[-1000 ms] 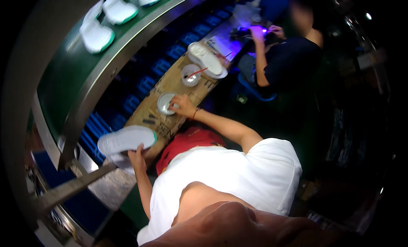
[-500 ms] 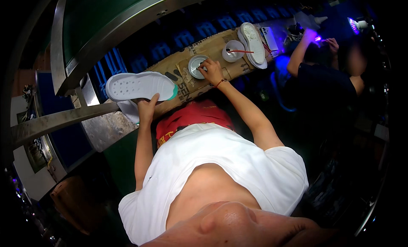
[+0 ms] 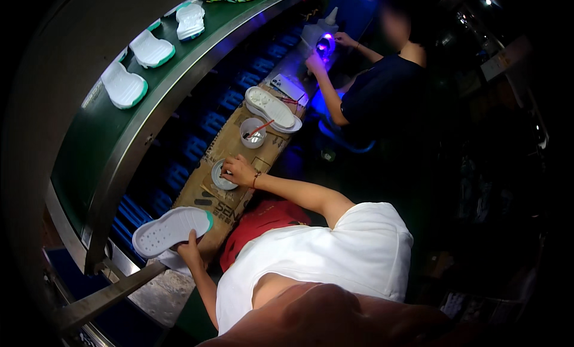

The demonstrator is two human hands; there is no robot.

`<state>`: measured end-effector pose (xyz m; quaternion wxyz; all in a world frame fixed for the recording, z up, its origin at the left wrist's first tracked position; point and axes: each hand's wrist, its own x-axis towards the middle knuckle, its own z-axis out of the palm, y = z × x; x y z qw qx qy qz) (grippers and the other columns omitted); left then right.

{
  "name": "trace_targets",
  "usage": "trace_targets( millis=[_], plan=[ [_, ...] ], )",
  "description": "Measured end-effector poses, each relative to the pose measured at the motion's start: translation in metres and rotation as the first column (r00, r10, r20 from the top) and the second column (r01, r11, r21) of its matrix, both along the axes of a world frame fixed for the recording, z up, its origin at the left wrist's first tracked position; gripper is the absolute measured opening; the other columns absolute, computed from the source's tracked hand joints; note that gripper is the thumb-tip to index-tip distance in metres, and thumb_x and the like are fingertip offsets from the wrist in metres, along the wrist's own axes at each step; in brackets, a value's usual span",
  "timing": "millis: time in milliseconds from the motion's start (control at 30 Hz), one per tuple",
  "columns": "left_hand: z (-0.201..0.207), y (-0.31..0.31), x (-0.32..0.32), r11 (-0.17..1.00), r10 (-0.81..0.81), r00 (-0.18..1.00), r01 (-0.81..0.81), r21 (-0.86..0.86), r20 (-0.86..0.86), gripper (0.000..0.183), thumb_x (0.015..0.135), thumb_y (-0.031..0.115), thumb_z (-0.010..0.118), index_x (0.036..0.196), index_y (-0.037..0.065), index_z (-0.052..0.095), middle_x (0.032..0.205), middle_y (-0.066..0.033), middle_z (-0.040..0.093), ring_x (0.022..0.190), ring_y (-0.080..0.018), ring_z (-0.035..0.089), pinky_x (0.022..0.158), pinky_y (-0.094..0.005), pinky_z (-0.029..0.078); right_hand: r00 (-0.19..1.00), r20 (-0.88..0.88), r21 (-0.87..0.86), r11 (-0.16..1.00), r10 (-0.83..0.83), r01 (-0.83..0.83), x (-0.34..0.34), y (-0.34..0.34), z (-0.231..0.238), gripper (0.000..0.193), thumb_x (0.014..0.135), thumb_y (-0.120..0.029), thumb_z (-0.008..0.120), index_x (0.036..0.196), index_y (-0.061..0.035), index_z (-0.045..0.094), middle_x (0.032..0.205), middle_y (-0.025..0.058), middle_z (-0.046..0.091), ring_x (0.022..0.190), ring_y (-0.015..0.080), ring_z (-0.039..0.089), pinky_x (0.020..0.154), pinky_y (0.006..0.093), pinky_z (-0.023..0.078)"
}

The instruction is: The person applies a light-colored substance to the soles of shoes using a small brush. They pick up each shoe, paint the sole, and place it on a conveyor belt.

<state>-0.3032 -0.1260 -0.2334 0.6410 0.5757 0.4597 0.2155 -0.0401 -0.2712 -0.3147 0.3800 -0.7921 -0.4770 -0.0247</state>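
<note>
My left hand is closed on the heel end of a white shoe sole with a teal heel edge. The thumb lies over the sole's edge, and its tread of small holes shows at the wider end. Over a small round white dish, my right hand has its fingers pinched together. Whatever the fingertips hold is too small to make out. Both dish and hand are above the cardboard-covered bench.
Beyond the dish stand a clear plastic cup with a red stick, a pair of white soles and a phone. A green conveyor carries several white soles. Another person works under a purple light.
The view has turned, bringing the conveyor with its soles into sight at the upper left. My left hand still holds the sole, and my right hand remains over the dish.
</note>
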Motion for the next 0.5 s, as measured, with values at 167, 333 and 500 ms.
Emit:
trace_targets(
  millis=[167, 333, 500],
  plan=[
    [-0.01, 0.008, 0.008, 0.995, -0.078, 0.995, 0.074, 0.07, 0.066, 0.049, 0.08, 0.003, 0.069, 0.119, -0.015, 0.045, 0.112, -0.022, 0.058, 0.099, -0.0274, 0.061, 0.076, -0.0343, 0.056, 0.997, 0.005, -0.024, 0.997, -0.079, 0.079, 0.001, -0.007, 0.003, 0.011, 0.077, -0.023, 0.069, 0.078, -0.0136, 0.065, 0.086, 0.0038, 0.06, 0.083, 0.0223, 0.058, 0.072, 0.0367, 0.039],
    [-0.02, 0.019, 0.017, 0.996, -0.072, 0.989, 0.066, 0.053, 0.127, 0.061, 0.077, -0.006, 0.065, 0.129, -0.009, 0.034, 0.12, -0.0235, 0.051, 0.1, -0.034, 0.06, 0.07, -0.0419, 0.06, 0.996, -0.079, -0.044, 0.998, -0.043, 0.039, -0.001, -0.004, 0.009, 0.013, 0.078, -0.027, 0.069, 0.074, -0.0139, 0.066, 0.085, 0.0044, 0.061, 0.084, 0.023, 0.058, 0.074, 0.0374, 0.04],
    [-0.053, 0.031, 0.021, 0.99, -0.138, 0.966, 0.144, -0.011, 0.219, 0.06, 0.076, -0.008, 0.063, 0.128, -0.008, 0.033, 0.121, -0.0248, 0.05, 0.099, -0.0352, 0.06, 0.068, -0.0436, 0.061, 0.994, -0.095, -0.069, 0.997, -0.048, 0.041, -0.002, -0.005, 0.014, 0.014, 0.078, -0.027, 0.069, 0.074, -0.0137, 0.066, 0.085, 0.0049, 0.061, 0.085, 0.0236, 0.058, 0.074, 0.0375, 0.04]
  ],
)
